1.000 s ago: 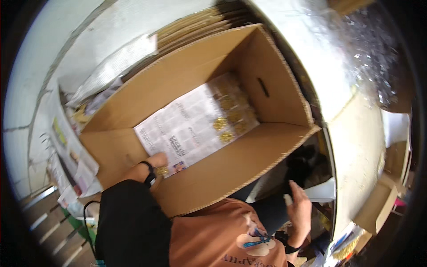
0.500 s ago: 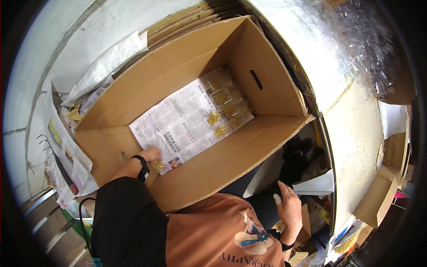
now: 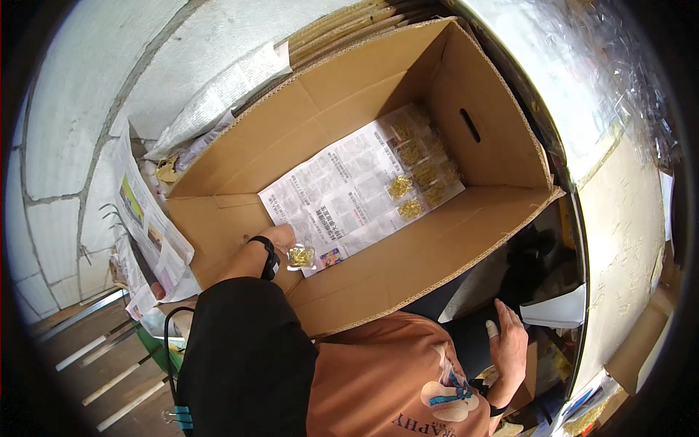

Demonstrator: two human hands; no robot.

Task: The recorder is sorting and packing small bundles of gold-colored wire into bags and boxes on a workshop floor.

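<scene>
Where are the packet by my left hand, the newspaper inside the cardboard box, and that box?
Clear packet of gold-coloured pieces (image 3: 301,256): head view, its upper face.
Newspaper (image 3: 349,195): head view, bare printed part near its middle.
Cardboard box (image 3: 408,255): head view, inside of its near long wall.

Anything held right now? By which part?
Left hand: at the upper-left edge of a small, clear plastic packet of gold-coloured pieces; contact unclear, so a grip cannot be told. Right hand: holds nothing visible.
</scene>
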